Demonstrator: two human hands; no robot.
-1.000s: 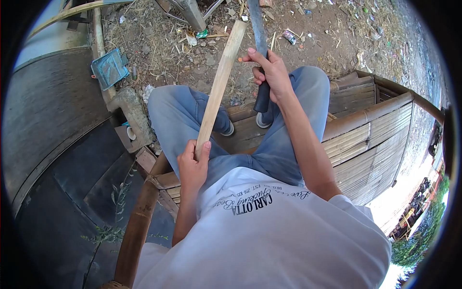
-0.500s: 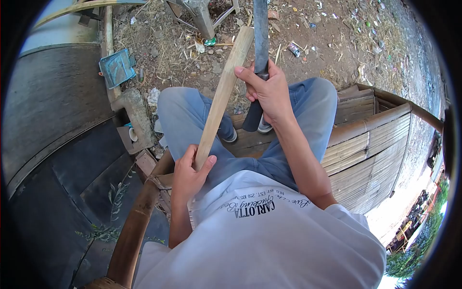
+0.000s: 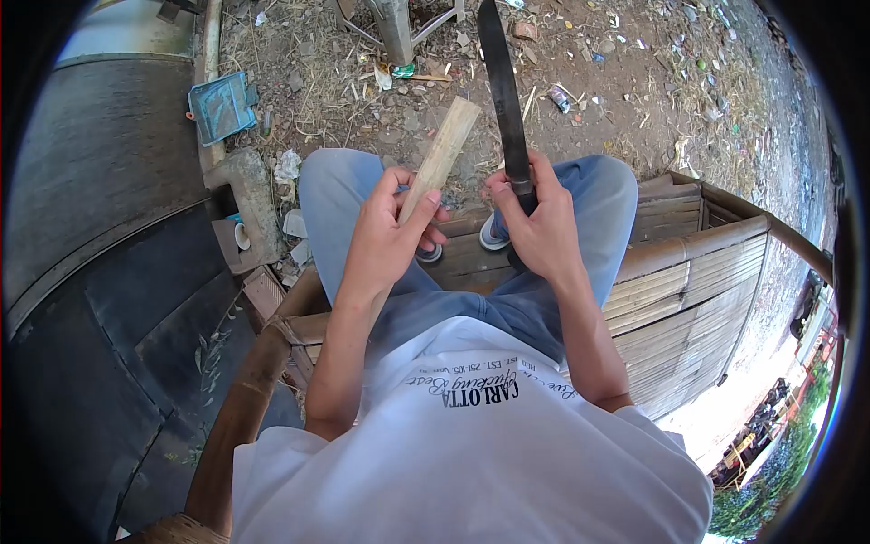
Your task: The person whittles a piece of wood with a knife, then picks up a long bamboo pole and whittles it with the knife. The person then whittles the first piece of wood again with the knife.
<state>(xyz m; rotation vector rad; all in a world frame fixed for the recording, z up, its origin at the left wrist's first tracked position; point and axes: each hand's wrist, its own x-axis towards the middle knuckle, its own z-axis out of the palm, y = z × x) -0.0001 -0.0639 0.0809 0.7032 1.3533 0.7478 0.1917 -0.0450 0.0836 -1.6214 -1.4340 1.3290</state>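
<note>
My left hand (image 3: 388,234) is closed around a pale, flat bamboo strip (image 3: 444,150), thumb lying across its face. The strip slants up and to the right, and its lower part runs behind my hand and forearm. In my right hand (image 3: 542,222) is a machete (image 3: 504,86), gripped at the top of its dark handle near the base of the blade. Its dark blade points away from me, over the ground, tilted slightly left at the tip. Strip and blade are apart, with a gap between them. Both hands are above my lap.
I sit on a bamboo bench (image 3: 680,286) with rails at both sides. Ahead, the littered dirt ground (image 3: 616,100) holds a stool (image 3: 394,32) and a crushed can (image 3: 559,98). A blue plastic tray (image 3: 222,107) and a concrete block (image 3: 251,199) are at left.
My left hand has slid up from the strip's lower end toward its upper part. My right hand has come away from the strip, lowering the machete and tilting its tip left.
</note>
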